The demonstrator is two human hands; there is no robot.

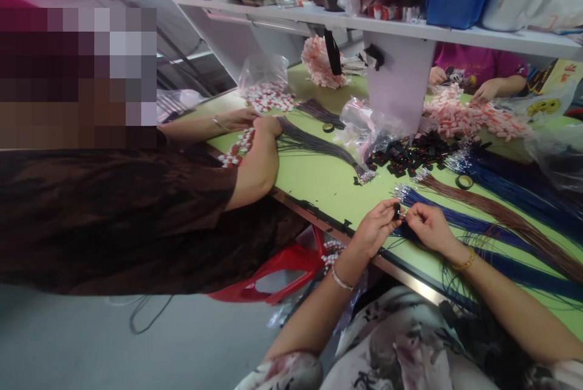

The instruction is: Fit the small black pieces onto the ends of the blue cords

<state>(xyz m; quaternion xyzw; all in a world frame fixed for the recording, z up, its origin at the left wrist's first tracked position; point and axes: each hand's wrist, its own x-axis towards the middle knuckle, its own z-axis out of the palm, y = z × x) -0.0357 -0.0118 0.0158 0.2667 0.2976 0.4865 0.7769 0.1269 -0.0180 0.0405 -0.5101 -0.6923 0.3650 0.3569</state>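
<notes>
My left hand point(372, 231), with a silver bracelet at its wrist, pinches a small black connector housing point(396, 211) above the table's front edge. Close against it on the right, my right hand point(428, 229) has thumb and forefinger pressed together on a thin wire end point(402, 215) at the housing. Whether the wire end is inside the housing I cannot tell. Just beyond my hands lies a bundle of blue wires point(460, 218) with metal tips, beside a bundle of brown wires point(494, 217). A heap of black connector housings point(405, 156) sits farther back.
At the left, a co-worker's arms point(257, 162) reach over red and white pieces, near dark wires point(319, 144). Across the table are another person's hands point(485, 91) and pink-white connectors point(473, 113). A shelf point(396, 24) spans above; a red stool point(282, 268) stands below.
</notes>
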